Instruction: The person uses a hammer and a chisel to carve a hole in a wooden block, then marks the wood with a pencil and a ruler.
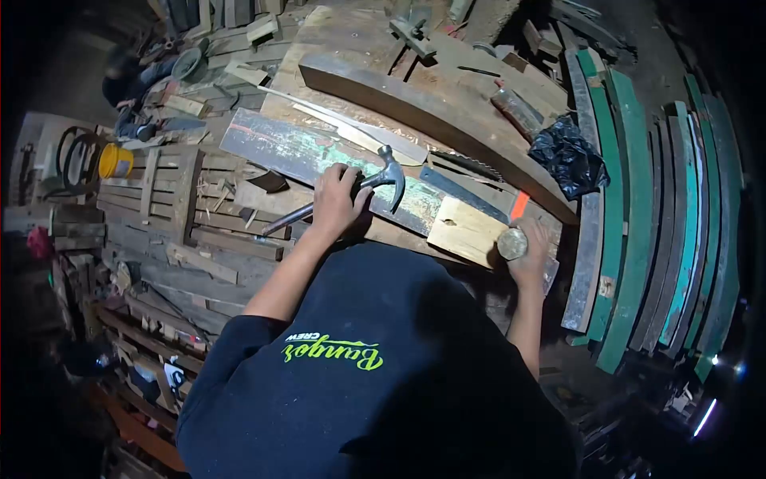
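Your left hand [339, 199] is closed around the handle of a claw hammer [388, 172], just left of the pale wood block [467, 231] on the desk [479, 88]. The hammer's head lies over a long painted plank [303, 152] with worn green paint, which runs up and to the left of the block. Your right hand [533, 254] is at the block's right corner, its fingers curled around a small round metal piece [512, 243] that touches the block's edge. A black bag [568, 156] sits above and right of the block, and curved green boards [638, 223] stand well to its right. A yellow tub [116, 161] is far to the block's left. Below the block, your dark shirt [359, 399] carries yellow-green script that seems to read "Bangor", with "CREW" in small letters beside it.
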A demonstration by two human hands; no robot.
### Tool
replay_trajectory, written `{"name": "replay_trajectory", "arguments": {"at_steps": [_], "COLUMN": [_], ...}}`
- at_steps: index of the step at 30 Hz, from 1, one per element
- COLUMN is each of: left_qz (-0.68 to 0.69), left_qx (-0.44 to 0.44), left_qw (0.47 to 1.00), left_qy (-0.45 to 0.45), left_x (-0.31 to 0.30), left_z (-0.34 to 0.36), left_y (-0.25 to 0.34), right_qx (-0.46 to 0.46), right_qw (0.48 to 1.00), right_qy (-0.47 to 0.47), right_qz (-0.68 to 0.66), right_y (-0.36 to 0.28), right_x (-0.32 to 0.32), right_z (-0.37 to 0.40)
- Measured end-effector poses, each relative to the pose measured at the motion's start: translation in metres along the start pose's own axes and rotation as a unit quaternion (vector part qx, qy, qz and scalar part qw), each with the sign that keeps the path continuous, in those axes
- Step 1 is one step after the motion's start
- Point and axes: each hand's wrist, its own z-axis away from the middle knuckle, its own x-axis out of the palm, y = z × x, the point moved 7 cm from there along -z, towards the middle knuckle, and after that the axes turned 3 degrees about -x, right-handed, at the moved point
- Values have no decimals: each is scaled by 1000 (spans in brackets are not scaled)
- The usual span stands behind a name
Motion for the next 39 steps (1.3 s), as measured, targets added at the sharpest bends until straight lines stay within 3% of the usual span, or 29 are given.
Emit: {"name": "replay_trajectory", "arguments": {"at_steps": [2, 6, 8, 10, 13, 16, 17, 18, 20, 21, 22, 24, 26, 29, 36, 39], "left_qz": [33, 165, 196, 252, 292, 290, 279, 273, 230, 233, 192, 111, -10, -136, -159, -163], "left_qx": [31, 121, 191, 233, 284, 297, 299, 289, 257, 188, 158, 100, 129, 144, 160, 165], "left_qw": [999, 974, 955, 935, 912, 907, 905, 913, 929, 939, 958, 976, 980, 947, 914, 912], "left_qy": [6, -98, -116, -86, -40, -74, -114, -92, -137, -168, -143, -162, -153, -254, -337, -339], "left_x": [-9, -30, -43, -55, -70, -72, -69, -79, -81, -85, -88, -102, -97, -59, 25, 41], "left_z": [-4, -12, -15, -20, -27, -28, -25, -27, -39, -49, -59, -81, -97, -119, -156, -152], "left_y": [12, 70, 106, 127, 136, 114, 107, 102, 80, 66, 50, 27, 7, -29, -86, -103], "right_qx": [-30, -100, -131, -163, -187, -201, -179, -176, -59, 68, 30, 54, 103, 188, 249, 256], "right_qw": [999, 994, 979, 968, 898, 882, 880, 888, 906, 874, 913, 884, 895, 903, 932, 946], "right_qy": [20, 27, 43, 53, 75, 69, 45, 36, 51, 41, 43, 73, 78, 52, -48, -9], "right_qz": [17, -42, -152, -181, -391, -421, -438, -423, -417, -479, -405, -458, -427, -382, -259, -200], "right_y": [-14, -91, -125, -153, -171, -179, -174, -174, -168, -158, -145, -122, -93, -63, -52, -33], "right_x": [-3, -26, -32, -29, -16, 1, 13, 17, 27, 36, 33, 37, 41, 49, 55, 57], "right_z": [-9, -44, -57, -71, -82, -91, -92, -92, -89, -80, -82, -76, -61, -36, 4, 34]}}
